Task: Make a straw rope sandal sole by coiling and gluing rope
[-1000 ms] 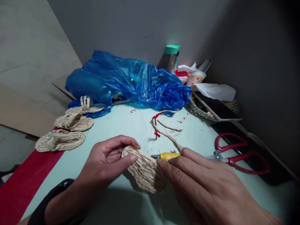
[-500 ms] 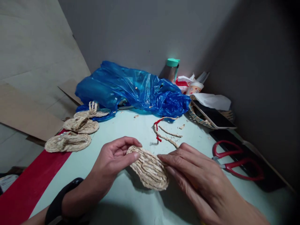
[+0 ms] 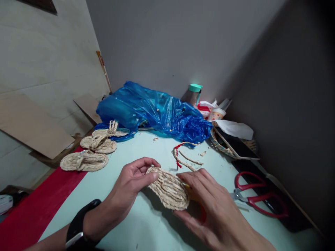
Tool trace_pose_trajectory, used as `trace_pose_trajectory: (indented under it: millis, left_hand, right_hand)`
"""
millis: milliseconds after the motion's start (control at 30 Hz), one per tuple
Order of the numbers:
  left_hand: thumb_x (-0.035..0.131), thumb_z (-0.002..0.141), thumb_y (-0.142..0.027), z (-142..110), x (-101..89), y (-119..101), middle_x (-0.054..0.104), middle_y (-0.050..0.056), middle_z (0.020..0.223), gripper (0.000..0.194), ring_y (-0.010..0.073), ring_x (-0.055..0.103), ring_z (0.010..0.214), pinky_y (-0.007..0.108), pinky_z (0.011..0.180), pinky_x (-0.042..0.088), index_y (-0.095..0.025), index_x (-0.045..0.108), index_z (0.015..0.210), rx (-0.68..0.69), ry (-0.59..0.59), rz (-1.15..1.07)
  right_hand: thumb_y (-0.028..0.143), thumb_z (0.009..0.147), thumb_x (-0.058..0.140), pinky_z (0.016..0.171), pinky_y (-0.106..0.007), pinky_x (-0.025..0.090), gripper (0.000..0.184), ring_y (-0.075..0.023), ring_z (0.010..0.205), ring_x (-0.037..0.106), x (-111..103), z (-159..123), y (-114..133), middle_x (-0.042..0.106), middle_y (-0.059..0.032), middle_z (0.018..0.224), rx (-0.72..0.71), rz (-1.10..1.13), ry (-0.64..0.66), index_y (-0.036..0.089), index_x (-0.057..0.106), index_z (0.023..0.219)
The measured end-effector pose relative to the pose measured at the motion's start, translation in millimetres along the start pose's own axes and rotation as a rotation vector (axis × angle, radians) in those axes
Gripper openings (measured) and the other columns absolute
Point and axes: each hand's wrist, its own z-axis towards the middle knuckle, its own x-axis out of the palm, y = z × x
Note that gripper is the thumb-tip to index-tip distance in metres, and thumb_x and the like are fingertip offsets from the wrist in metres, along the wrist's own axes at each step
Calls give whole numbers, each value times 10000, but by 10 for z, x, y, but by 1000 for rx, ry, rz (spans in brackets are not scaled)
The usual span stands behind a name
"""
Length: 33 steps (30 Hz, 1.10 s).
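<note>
A small sole of braided straw [image 3: 169,188] is held tilted above the table. My left hand [image 3: 137,179] pinches its upper left end, thumb on top and fingers behind. At the sole's right edge is my right hand [image 3: 209,202], its forefinger at the upper rim and its thumb by the lower end. A yellow-handled tool, apparently an awl [image 3: 193,194], lies inside this hand, mostly covered by the fingers; its tip is hidden. Just beyond the hands, a twisted straw cord [image 3: 186,164] with red thread [image 3: 177,153] lies on the table.
Finished straw sandals [image 3: 84,160] sit at the left by a red strip [image 3: 61,188]. A blue plastic bag [image 3: 154,111] spreads along the back. To the right are red-handled scissors [image 3: 242,197], a phone [image 3: 239,143] on a basket [image 3: 221,144], a paper cup [image 3: 218,114] and a bottle [image 3: 194,94].
The view has tilted up. The awl's metal tip, earlier showing at the sole's edge, is now out of sight, and my right hand has turned, its thumb moving under the sole's lower end.
</note>
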Motion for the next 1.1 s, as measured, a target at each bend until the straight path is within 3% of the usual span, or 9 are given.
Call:
trace_pose_trajectory:
  millis: [233,367,500,600,700,833,1000,1100]
  left_hand:
    - [652,846,-331,-70,5,-100,673,42,920,235,194,628,851,288,749,472,-202,631,1042,73,104,170]
    - [646,838,-371,-105,-31,-167,670,98,1154,473,282,628,1078,377,917,471,-234,537,1278,147,226,353]
    - [736,761,-327,-134,-62,-220,540,113,1424,788,324,518,1282,468,1082,387,-292,371,1458,179,294,592]
    - [781,696,-262,-137,-73,-212,445,92,1525,901,342,430,1367,531,1145,296,-333,341,1478,197,251,767]
    - [745,736,-222,-108,-89,-156,382,77,1572,888,330,341,1430,561,1174,225,-351,299,1493,272,206,967]
    - [625,826,-143,-39,-143,-95,339,70,1589,847,293,313,1449,540,1169,270,-378,192,1515,462,215,1184]
    - [543,890,-163,-6,-242,-194,316,114,1573,760,348,395,1390,583,1103,364,-371,169,1517,598,-1,1298]
    - [640,865,-254,-45,-228,-214,351,95,1569,822,357,340,1420,576,1139,321,-362,159,1523,719,133,1376]
  right_hand:
    - [158,807,648,750,-396,479,455,-251,943,506,-63,25,42,578,-90,1072,59,52,2,182,450,1217]
    - [140,808,633,761,-393,462,436,-240,953,508,-102,41,47,558,-67,1062,110,129,-19,202,451,1199]
    - [132,787,650,797,-400,454,446,-230,966,506,-138,31,53,539,-68,1066,158,167,-16,188,464,1189]
    - [142,782,653,792,-407,451,438,-234,955,504,-141,12,52,536,-74,1050,156,172,-24,173,470,1179]
    - [145,786,649,791,-409,455,440,-238,961,510,-138,3,53,535,-80,1056,143,181,-46,170,466,1184]
    - [147,782,641,768,-394,465,406,-231,944,520,-156,15,57,534,-76,1035,142,199,-65,173,472,1149]
    - [168,792,637,787,-401,464,412,-234,959,517,-185,9,57,537,-82,1054,134,183,-74,175,468,1167]
    - [174,788,639,776,-404,462,389,-241,947,514,-169,-11,65,546,-79,1038,150,167,-39,174,480,1143]
